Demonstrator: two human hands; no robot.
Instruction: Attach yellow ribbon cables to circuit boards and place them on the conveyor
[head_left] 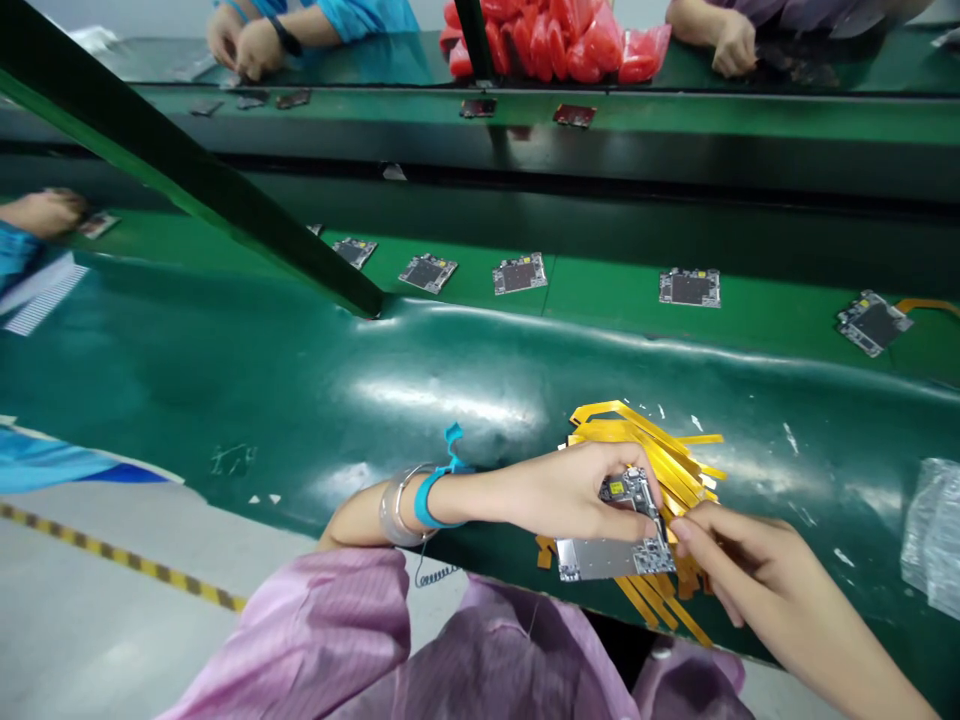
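Observation:
My left hand [592, 495] is closed on a circuit board [600, 558], gripping it between thumb and fingers near the table's front edge. The board has a bare silver area, a yellow patch and small parts along its side. At the board's right edge, my right hand [739, 555] has thumb and fingertips pinched together; what they hold is hidden. Beneath and behind both hands lies a pile of yellow flat flex cables [630, 425]. A blue wrist strap [427, 500] and a clear bangle [391, 507] are on my left wrist.
Several circuit boards [519, 273] lie along a green belt [600, 290] beyond the table edge. A slanted dark post [225, 200] crosses the left side. Clear plastic wrap [934, 530] sits at right. Co-workers' hands [259, 45] and red bags [555, 40] are across the line.

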